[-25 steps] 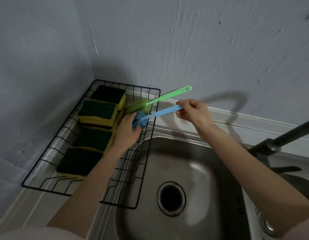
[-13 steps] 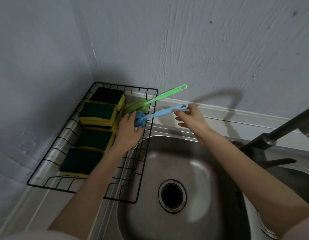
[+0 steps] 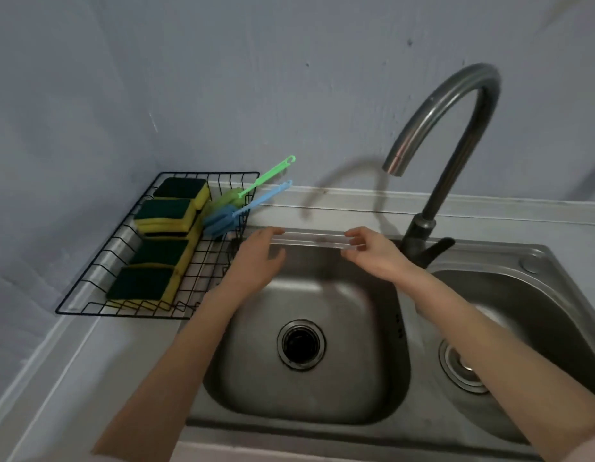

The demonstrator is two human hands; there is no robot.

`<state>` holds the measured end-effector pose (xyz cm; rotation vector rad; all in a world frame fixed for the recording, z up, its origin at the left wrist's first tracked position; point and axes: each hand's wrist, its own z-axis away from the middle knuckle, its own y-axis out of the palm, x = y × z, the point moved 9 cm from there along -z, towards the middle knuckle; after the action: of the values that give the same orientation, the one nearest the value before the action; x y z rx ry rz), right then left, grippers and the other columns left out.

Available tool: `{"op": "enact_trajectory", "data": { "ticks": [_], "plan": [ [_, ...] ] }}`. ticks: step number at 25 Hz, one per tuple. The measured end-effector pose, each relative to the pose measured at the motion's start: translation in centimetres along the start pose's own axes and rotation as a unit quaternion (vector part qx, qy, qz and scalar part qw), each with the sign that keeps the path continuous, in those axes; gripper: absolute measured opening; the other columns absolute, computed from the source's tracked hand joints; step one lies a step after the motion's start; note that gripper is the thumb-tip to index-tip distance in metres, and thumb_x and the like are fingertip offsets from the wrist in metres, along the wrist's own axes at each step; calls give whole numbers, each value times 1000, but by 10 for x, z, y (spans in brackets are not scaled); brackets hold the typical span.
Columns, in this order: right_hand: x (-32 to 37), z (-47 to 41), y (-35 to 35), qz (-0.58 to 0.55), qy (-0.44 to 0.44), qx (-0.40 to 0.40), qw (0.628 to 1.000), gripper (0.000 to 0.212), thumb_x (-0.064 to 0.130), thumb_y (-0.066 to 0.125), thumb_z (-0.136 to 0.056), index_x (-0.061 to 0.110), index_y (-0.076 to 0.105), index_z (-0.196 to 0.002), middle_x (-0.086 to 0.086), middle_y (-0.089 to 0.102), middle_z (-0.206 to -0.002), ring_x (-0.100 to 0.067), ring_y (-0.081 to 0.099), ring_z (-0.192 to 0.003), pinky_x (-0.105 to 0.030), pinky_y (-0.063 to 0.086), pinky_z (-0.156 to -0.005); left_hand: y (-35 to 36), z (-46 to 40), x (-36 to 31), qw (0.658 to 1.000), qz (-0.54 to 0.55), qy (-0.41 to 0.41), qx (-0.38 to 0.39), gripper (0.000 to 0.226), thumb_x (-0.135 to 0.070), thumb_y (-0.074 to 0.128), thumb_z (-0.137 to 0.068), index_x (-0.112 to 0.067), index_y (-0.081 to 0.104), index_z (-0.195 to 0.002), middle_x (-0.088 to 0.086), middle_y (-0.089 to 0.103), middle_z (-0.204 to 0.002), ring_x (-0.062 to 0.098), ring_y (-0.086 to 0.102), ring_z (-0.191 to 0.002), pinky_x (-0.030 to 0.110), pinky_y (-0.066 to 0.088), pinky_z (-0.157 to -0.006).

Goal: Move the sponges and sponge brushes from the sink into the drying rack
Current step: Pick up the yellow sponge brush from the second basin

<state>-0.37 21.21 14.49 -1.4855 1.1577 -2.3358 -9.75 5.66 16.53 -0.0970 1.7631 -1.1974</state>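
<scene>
A black wire drying rack sits in the corner left of the sink. Several yellow-and-green sponges lie in a row inside it. A green sponge brush and a blue sponge brush lean in the rack's far right corner, handles sticking out over its edge. My left hand hovers open over the sink's left rim, just right of the rack. My right hand is open over the sink's back edge. Neither hand holds anything. The left basin holds only its drain.
A tall curved faucet rises behind the divider between the two basins, close to my right hand. A second basin with its own drain lies to the right. Walls close in behind and to the left of the rack.
Both hands have let go of the blue sponge brush, which now rests in the rack beside the green one. They have pulled back toward the sink, and the view has shifted right.
</scene>
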Motion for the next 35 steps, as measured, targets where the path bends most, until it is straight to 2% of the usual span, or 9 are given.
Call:
{"op": "enact_trajectory", "data": {
  "ticks": [4, 11, 15, 18, 22, 26, 29, 32, 35],
  "plan": [
    [-52, 34, -20, 6, 24, -1, 1000, 46, 21, 56, -87, 11, 47, -131, -11, 53, -134, -24, 49, -125, -29, 35, -105, 48, 23, -41, 998, -11, 30, 45, 40, -12, 52, -86, -9, 44, -125, 16, 51, -131, 27, 46, -122, 31, 33, -102],
    [-141, 60, -74, 10, 79, -27, 996, 37, 18, 57, -84, 13, 56, -121, -12, 62, -124, -26, 55, -118, -33, 41, -102, 139, 30, -103, 993, 18, 49, 103, 37, -8, 53, -84, -5, 48, -121, 18, 56, -124, 27, 52, -117, 22, 31, -96],
    [-203, 60, -104, 30, 113, -17, 993, 36, 18, 57, -86, 12, 55, -122, -11, 60, -127, -25, 54, -119, -30, 40, -99, 206, 25, -138, 989, 37, 43, 139, 36, -8, 53, -83, -5, 49, -119, 19, 58, -120, 29, 55, -112, 22, 34, -91],
    [-246, 54, -112, 69, 129, 20, 989, 37, 21, 56, -87, 15, 54, -123, -9, 60, -127, -25, 56, -117, -29, 42, -93, 259, 23, -148, 986, 39, -1, 160, 37, -11, 51, -84, -6, 48, -121, 18, 57, -124, 31, 53, -114, 32, 38, -99],
    [-288, 40, -105, 136, 115, 85, 980, 42, 26, 57, -85, 16, 52, -126, -8, 60, -127, -24, 56, -115, -36, 45, -99, 335, 35, -149, 969, 35, -108, 217, 37, -19, 49, -86, -9, 47, -122, 14, 55, -128, 31, 50, -119, 39, 40, -102],
    [-305, 26, -83, 178, 81, 147, 970, 45, 19, 54, -88, 12, 48, -132, -10, 54, -136, -25, 50, -124, -28, 40, -99, 402, 51, -152, 941, 97, -196, 259, 38, -26, 47, -88, -7, 47, -121, 20, 56, -124, 34, 51, -117, 38, 41, -96],
    [-314, 15, -67, 184, 62, 181, 964, 47, 20, 54, -89, 12, 45, -134, -12, 51, -138, -26, 47, -127, -32, 38, -104, 443, 65, -154, 906, 170, -270, 279, 41, -25, 48, -88, -3, 45, -124, 16, 55, -125, 30, 50, -119, 35, 40, -98],
    [-321, 5, -57, 163, 55, 182, 968, 36, 16, 52, -90, 10, 55, -125, -13, 58, -130, -26, 53, -121, -33, 42, -101, 467, 68, -148, 878, 240, -318, 266, 40, -25, 52, -86, -4, 49, -120, 17, 59, -123, 29, 55, -114, 35, 43, -97],
    [-326, 0, -57, 147, 54, 167, 973, 27, 14, 48, -92, 8, 63, -114, -13, 64, -121, -26, 57, -113, -31, 45, -94, 470, 66, -146, 870, 258, -332, 259, 37, -23, 51, -86, -5, 51, -119, 16, 60, -121, 28, 55, -113, 34, 43, -95]
  ]
}}
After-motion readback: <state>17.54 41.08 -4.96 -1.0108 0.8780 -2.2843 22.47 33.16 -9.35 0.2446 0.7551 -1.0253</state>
